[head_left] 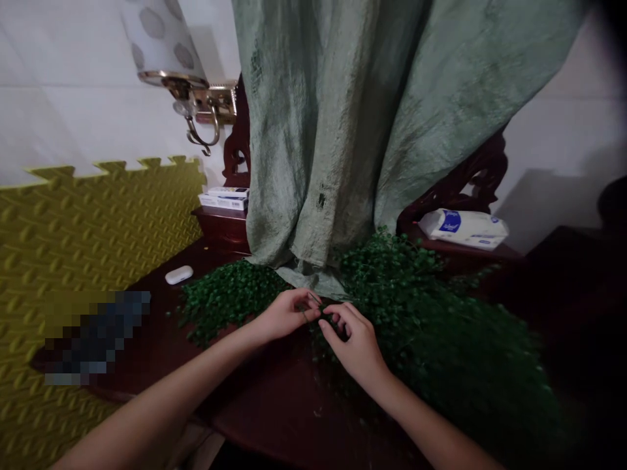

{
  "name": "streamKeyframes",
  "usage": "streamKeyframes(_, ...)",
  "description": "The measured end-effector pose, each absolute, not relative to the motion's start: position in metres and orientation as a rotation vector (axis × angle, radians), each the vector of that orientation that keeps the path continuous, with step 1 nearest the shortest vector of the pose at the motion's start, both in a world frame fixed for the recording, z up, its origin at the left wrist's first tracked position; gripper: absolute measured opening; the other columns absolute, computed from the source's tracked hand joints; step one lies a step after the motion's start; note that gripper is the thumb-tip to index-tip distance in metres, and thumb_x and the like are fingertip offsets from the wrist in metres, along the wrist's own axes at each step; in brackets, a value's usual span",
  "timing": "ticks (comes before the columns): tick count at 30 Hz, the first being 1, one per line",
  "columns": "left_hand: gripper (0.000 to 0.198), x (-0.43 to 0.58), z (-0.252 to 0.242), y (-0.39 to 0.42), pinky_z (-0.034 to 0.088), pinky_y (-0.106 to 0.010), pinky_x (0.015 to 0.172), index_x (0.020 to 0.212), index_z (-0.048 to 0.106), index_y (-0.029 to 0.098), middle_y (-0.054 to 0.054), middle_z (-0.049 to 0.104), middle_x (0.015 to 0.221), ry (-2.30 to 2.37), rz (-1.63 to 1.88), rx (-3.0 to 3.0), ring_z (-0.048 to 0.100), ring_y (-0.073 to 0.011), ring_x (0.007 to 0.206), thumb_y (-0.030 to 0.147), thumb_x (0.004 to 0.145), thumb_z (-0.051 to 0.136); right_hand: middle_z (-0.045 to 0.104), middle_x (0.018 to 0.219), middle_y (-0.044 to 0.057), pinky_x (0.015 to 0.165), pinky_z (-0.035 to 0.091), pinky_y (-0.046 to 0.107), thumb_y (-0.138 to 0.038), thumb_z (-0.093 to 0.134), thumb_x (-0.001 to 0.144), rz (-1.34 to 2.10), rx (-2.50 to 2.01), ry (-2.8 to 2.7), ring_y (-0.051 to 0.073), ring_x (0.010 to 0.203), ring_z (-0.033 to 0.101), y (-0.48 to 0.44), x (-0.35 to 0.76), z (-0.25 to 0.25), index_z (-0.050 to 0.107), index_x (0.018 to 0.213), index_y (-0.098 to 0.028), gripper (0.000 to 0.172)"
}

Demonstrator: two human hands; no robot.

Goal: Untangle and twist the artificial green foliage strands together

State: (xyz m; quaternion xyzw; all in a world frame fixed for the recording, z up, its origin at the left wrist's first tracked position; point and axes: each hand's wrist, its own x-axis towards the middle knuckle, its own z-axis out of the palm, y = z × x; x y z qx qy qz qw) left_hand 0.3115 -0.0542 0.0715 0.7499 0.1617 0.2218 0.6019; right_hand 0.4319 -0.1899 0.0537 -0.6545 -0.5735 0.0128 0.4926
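Observation:
Close together over the dark red table (274, 372), my two hands meet at a thin green sprig (308, 313). My left hand (291, 313) pinches its stem between thumb and fingers. Fingers bent, my right hand (355, 339) has its tips at the sprig's right end; whether it grips anything there is hard to make out. A large heap of leafy green sprigs (421, 313) spreads to the right, partly behind my right hand. To the left of my hands lies a smaller green pile (232, 294).
Behind the piles hangs a grey-green cloth (333, 143) down to the table. A white oval case (179, 275) and a blurred-out dark object (102, 336) lie at left. Small boxes (224, 198) and a tissue pack (465, 228) sit on side ledges. Yellow foam mats (122, 215) stand at left.

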Motion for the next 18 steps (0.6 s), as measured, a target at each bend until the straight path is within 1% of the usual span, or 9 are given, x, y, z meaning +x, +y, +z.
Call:
streamKeyframes(2, 0.037, 0.319, 0.065, -0.055, 0.048, -0.027, 0.071, 0.086, 0.063, 0.013, -0.003, 0.064, 0.075, 0.342, 0.523, 1.696, 0.059, -0.0149, 0.072, 0.041, 0.067, 0.078, 0.054, 0.078, 0.000, 0.058, 0.043, 0.023, -0.021, 0.059, 0.084, -0.024, -1.592, -1.365, 0.011, 0.061, 0.050, -0.189, 0.433, 0.053, 0.065, 0.095, -0.018, 0.012)
streamKeyframes(4, 0.045, 0.322, 0.059, -0.058, 0.048, -0.027, 0.070, 0.090, 0.062, 0.013, -0.002, 0.063, 0.076, 0.320, 0.537, 1.664, 0.058, -0.0139, 0.071, 0.048, 0.067, 0.078, 0.055, 0.077, 0.000, 0.057, 0.043, 0.023, -0.020, 0.060, 0.084, -0.070, -1.590, -1.350, 0.012, 0.060, 0.050, -0.188, 0.434, 0.052, 0.067, 0.094, -0.018, 0.013)
streamKeyframes(6, 0.044, 0.320, 0.054, -0.061, 0.048, -0.027, 0.074, 0.081, 0.062, 0.012, -0.004, 0.062, 0.082, 0.304, 0.550, 1.647, 0.058, -0.0139, 0.076, 0.050, 0.065, 0.079, 0.057, 0.077, 0.001, 0.056, 0.043, 0.023, -0.019, 0.060, 0.084, -0.067, -1.577, -1.355, 0.012, 0.061, 0.052, -0.188, 0.433, 0.050, 0.068, 0.095, -0.019, 0.014)
streamKeyframes(8, 0.045, 0.317, 0.050, -0.064, 0.047, -0.027, 0.074, 0.092, 0.063, 0.012, -0.002, 0.061, 0.078, 0.304, 0.531, 1.635, 0.057, -0.0127, 0.073, 0.048, 0.069, 0.077, 0.059, 0.079, 0.002, 0.060, 0.044, 0.023, -0.019, 0.056, 0.086, -0.030, -1.557, -1.385, 0.013, 0.067, 0.056, -0.189, 0.431, 0.048, 0.069, 0.094, -0.019, 0.015)
streamKeyframes(11, 0.049, 0.312, 0.049, -0.068, 0.047, -0.027, 0.071, 0.102, 0.064, 0.012, 0.001, 0.059, 0.070, 0.314, 0.469, 1.617, 0.057, -0.0124, 0.069, 0.040, 0.067, 0.081, 0.059, 0.079, 0.003, 0.067, 0.044, 0.025, -0.018, 0.048, 0.091, 0.023, -1.535, -1.425, 0.014, 0.072, 0.059, -0.190, 0.429, 0.049, 0.068, 0.086, -0.019, 0.020)
streamKeyframes(13, 0.046, 0.311, 0.050, -0.069, 0.048, -0.027, 0.072, 0.102, 0.065, 0.012, 0.000, 0.061, 0.072, 0.323, 0.443, 1.621, 0.058, -0.0133, 0.071, 0.035, 0.066, 0.082, 0.058, 0.078, 0.003, 0.066, 0.043, 0.025, -0.019, 0.045, 0.093, 0.058, -1.527, -1.410, 0.014, 0.072, 0.058, -0.190, 0.431, 0.051, 0.064, 0.082, -0.019, 0.022)
streamKeyframes(14, 0.043, 0.311, 0.050, -0.070, 0.048, -0.027, 0.072, 0.102, 0.066, 0.012, -0.001, 0.063, 0.074, 0.332, 0.443, 1.632, 0.058, -0.0139, 0.072, 0.033, 0.068, 0.080, 0.057, 0.078, 0.003, 0.066, 0.043, 0.024, -0.021, 0.044, 0.094, 0.072, -1.529, -1.391, 0.014, 0.072, 0.058, -0.190, 0.432, 0.052, 0.062, 0.080, -0.018, 0.022)
streamKeyframes(16, 0.033, 0.312, 0.052, -0.070, 0.048, -0.028, 0.073, 0.101, 0.067, 0.013, -0.003, 0.065, 0.079, 0.353, 0.476, 1.681, 0.060, -0.0150, 0.076, 0.031, 0.075, 0.074, 0.056, 0.076, 0.002, 0.064, 0.042, 0.023, -0.023, 0.043, 0.095, 0.094, -1.547, -1.348, 0.014, 0.070, 0.056, -0.189, 0.436, 0.055, 0.059, 0.079, -0.019, 0.023)
streamKeyframes(18, 0.021, 0.311, 0.053, -0.070, 0.048, -0.028, 0.075, 0.095, 0.069, 0.014, -0.005, 0.066, 0.082, 0.362, 0.543, 1.765, 0.060, -0.0161, 0.079, 0.029, 0.081, 0.066, 0.055, 0.075, 0.001, 0.059, 0.040, 0.023, -0.025, 0.042, 0.096, 0.117, -1.572, -1.314, 0.013, 0.067, 0.054, -0.188, 0.439, 0.056, 0.057, 0.079, -0.019, 0.023)
